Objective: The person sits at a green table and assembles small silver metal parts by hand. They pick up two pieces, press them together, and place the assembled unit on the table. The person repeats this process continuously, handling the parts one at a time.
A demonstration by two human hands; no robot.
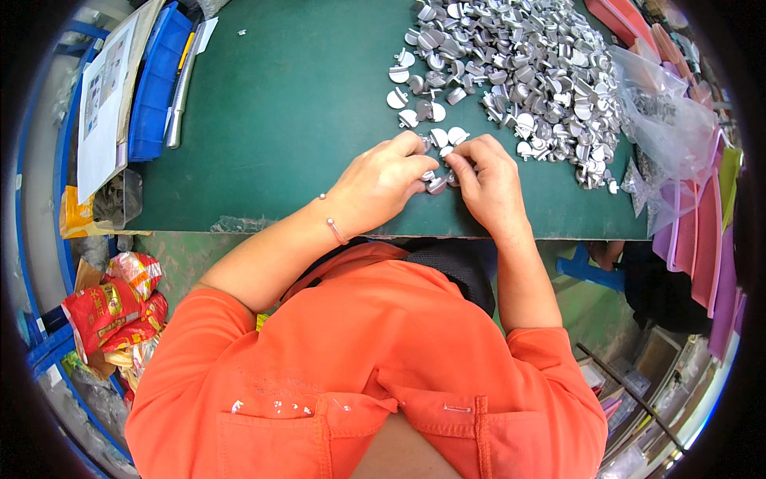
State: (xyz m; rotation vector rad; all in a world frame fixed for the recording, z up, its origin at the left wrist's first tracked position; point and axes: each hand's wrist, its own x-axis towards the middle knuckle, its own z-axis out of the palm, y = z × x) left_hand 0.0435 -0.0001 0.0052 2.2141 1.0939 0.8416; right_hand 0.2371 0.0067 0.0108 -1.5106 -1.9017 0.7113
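Small silver-grey half-round metal parts with a little tab lie loose on the green table (287,120). My left hand (386,176) is curled over a few of them, its fingertips against a part (427,176); whether it grips that part is hidden. The thumb and forefinger of my right hand (489,179) are pinched at the edge of another metal part (446,151). Between the hands a darker rounded part (437,185) rests on the table. Just beyond the fingers lie more parts (458,135), some with the flat pale face up.
A large heap of the same parts (538,66) covers the back right. Beside it are a clear plastic bag (664,120) and a red bin (622,21). At left stand a blue tray (157,90) and a printed sheet (108,102). Red wrappers (108,311) hang below left.
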